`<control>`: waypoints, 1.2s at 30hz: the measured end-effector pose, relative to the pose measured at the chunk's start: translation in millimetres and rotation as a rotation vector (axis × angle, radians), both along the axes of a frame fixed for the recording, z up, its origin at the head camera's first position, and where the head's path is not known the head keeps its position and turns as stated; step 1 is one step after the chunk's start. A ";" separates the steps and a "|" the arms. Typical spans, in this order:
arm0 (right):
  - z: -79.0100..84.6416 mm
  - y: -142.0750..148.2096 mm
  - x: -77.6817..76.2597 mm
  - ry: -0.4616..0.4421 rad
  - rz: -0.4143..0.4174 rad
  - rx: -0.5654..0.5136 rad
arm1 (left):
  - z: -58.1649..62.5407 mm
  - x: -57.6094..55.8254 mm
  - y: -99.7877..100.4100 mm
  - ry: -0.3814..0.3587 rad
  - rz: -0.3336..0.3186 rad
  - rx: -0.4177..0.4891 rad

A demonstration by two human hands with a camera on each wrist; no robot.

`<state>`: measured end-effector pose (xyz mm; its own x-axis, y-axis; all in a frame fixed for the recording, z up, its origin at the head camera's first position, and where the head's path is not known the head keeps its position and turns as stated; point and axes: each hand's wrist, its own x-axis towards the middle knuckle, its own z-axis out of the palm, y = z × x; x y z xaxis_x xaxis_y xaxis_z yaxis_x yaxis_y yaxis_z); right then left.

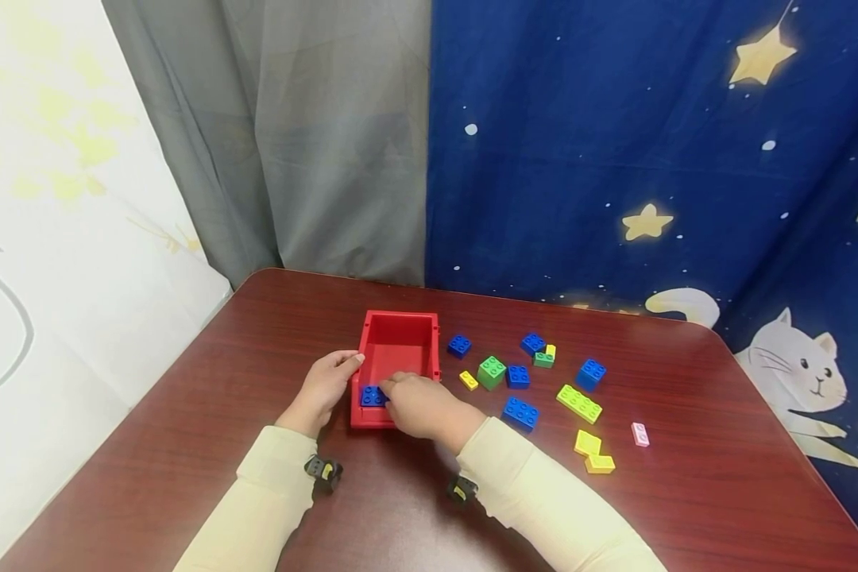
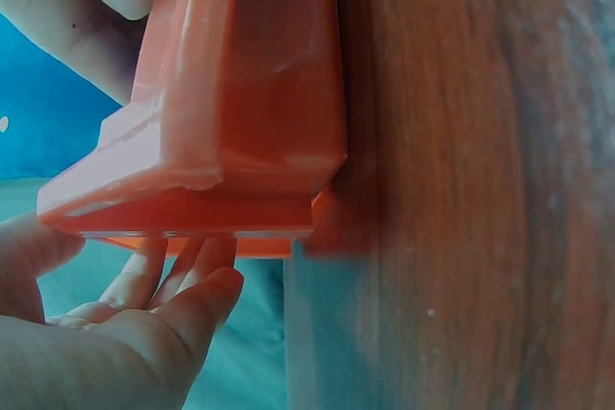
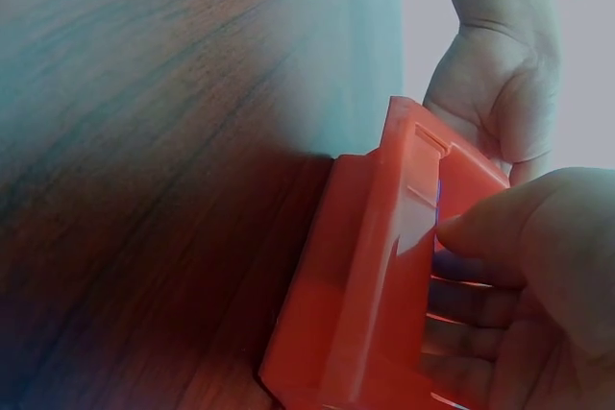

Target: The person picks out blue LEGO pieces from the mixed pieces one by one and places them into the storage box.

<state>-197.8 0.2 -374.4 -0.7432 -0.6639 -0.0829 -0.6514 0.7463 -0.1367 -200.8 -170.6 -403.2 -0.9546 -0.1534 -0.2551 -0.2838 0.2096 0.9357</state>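
Observation:
A red open box (image 1: 399,318) sits on the table with its near end toward me. My left hand (image 1: 323,389) holds its left side, thumb at the rim and fingers against the outer wall; the left wrist view shows those fingers (image 2: 202,309) beside the red wall. Inside the near end, my right hand (image 1: 423,405) reaches down and grips a blue brick, mostly hidden by the fingers. Just left of these fingertips lies a blue studded brick (image 1: 372,397) in the box corner. In the right wrist view, the right thumb (image 3: 471,228) presses at a sliver of blue behind the rim.
To the right of the box lie loose bricks: several blue ones (image 1: 520,413), a green one (image 1: 491,372), a long lime one (image 1: 579,403), yellow ones (image 1: 600,464) and a small pink one (image 1: 639,434). Curtains (image 1: 343,159) hang behind the table's far edge.

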 end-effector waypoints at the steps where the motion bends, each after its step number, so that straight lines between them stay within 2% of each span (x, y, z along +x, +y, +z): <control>1: -0.1 0.0 0.3 -0.001 -0.001 -0.003 | -0.1 0.0 0.0 0.000 0.001 0.001; 8: -0.2 2.0 2.9 0.020 -0.002 -0.031 | 0.3 0.0 0.8 0.006 0.007 0.006; 19: 11.0 19.1 14.1 0.145 0.073 -0.141 | 0.8 0.4 0.0 0.007 0.001 0.002; 36: 8.0 47.4 17.2 0.280 0.155 -0.282 | 0.6 0.6 1.4 -0.005 0.008 -0.012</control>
